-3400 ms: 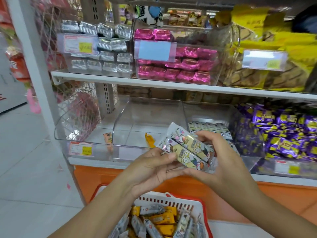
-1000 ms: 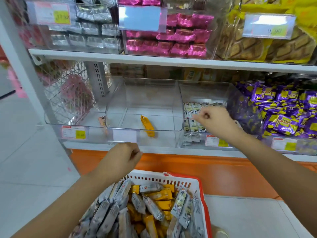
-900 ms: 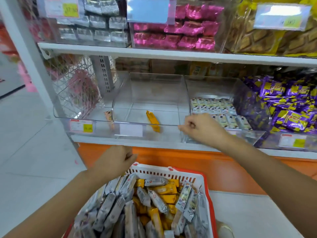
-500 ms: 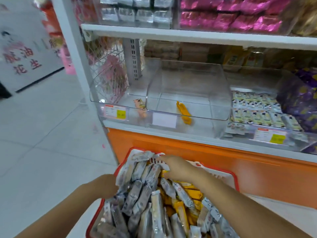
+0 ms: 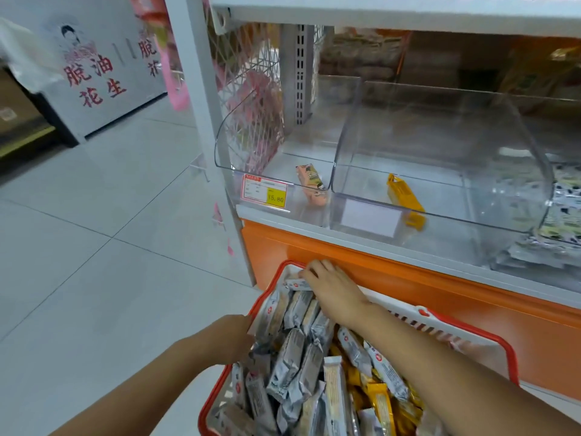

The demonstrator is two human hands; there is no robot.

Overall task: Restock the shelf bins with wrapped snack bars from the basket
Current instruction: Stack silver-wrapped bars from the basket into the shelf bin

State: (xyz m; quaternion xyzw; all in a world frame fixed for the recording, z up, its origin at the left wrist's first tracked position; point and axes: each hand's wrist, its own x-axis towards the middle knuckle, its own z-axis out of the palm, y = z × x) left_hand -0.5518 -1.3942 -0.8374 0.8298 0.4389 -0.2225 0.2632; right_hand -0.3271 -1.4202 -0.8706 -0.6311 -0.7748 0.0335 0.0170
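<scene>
A red and white basket (image 5: pixel 440 325) sits low in front of the shelf, heaped with silver-wrapped snack bars (image 5: pixel 292 363) and yellow-wrapped bars (image 5: pixel 380 401). My right hand (image 5: pixel 333 291) reaches to the basket's far left corner, its fingers curled on a white-wrapped bar (image 5: pixel 295 283). My left hand (image 5: pixel 232 338) lies across the basket's left rim against the silver bars, with its fingers hidden. Above, the middle clear bin (image 5: pixel 440 171) holds one yellow bar (image 5: pixel 404 195). The left clear bin (image 5: pixel 226 143) holds one peach bar (image 5: pixel 311 184).
The right bin holds several white patterned bars (image 5: pixel 562 199). An orange shelf base (image 5: pixel 408 294) stands just behind the basket. A price tag (image 5: pixel 265 191) and a blank label (image 5: pixel 371 217) hang on the bin fronts. Grey tiled floor (image 5: pixel 94 247) spreads to the left.
My right hand left the right bin and dropped into the basket's far corner. My left hand moved to the basket's left rim. The view swung down and left.
</scene>
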